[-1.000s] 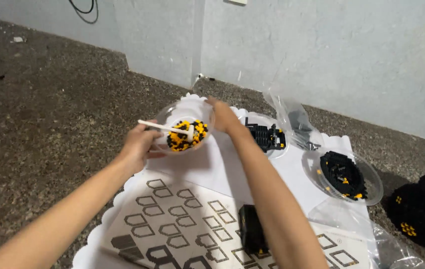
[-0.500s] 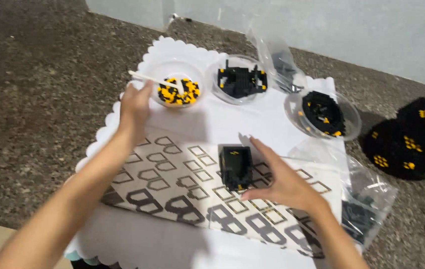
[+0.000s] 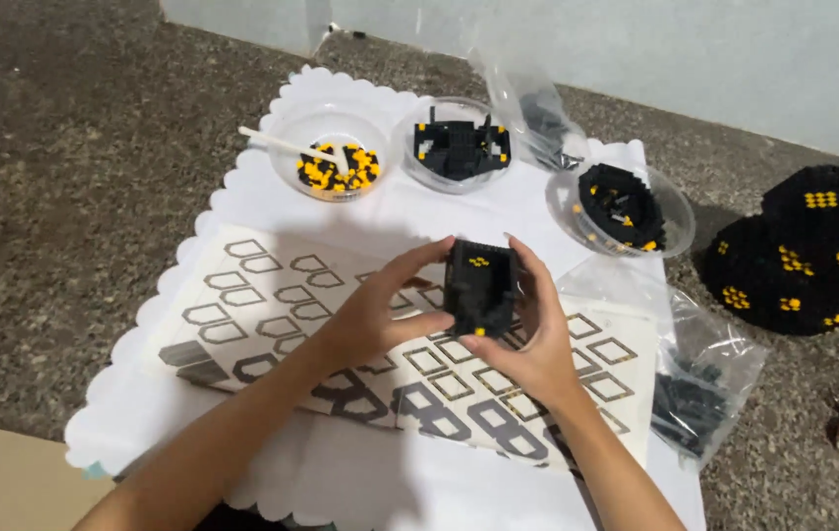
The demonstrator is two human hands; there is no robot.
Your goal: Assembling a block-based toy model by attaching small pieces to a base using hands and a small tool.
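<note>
head view: left hand (image 3: 380, 320) and right hand (image 3: 527, 339) hold black block model (image 3: 479, 287).

A single head-worn camera looks steeply down and forward from above the person's arms, close to the white scalloped mat (image 3: 242, 197) on the floor. The forearms enter from 6 o'clock, the wall (image 3: 685, 49) runs along 12 to 2 o'clock, and bare floor fills 9 to 11 o'clock
</note>
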